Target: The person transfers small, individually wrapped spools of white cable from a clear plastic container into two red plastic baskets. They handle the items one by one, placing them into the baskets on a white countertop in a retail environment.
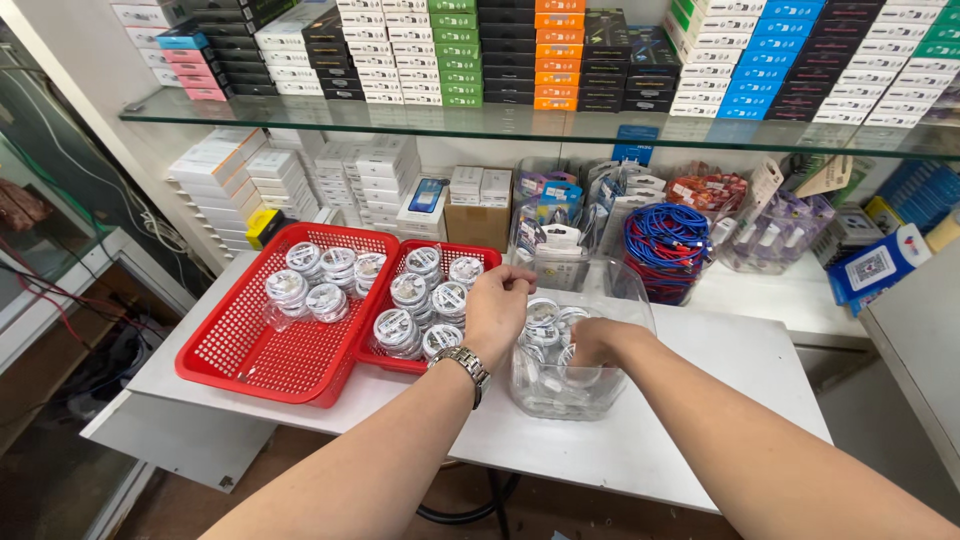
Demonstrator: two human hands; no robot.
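Observation:
A clear plastic tub [610,290] stands on the white table [720,350] and holds several round clear cases of coiled white cable [543,312]. My left hand [497,308], with a metal watch on the wrist, rests on the tub's left rim with fingers bent over the edge. My right hand [597,340] reaches down inside the tub among the cases; its fingers are hidden, so I cannot tell what they grip. To the left sit two red mesh baskets [250,350] with more of the same round cases [415,295].
Stacked small boxes fill a glass shelf [500,122] above and the back of the table. Bundles of blue and red cables [665,245] and bagged accessories stand behind the tub. A white counter [920,350] is at the right; the floor drops away on the left.

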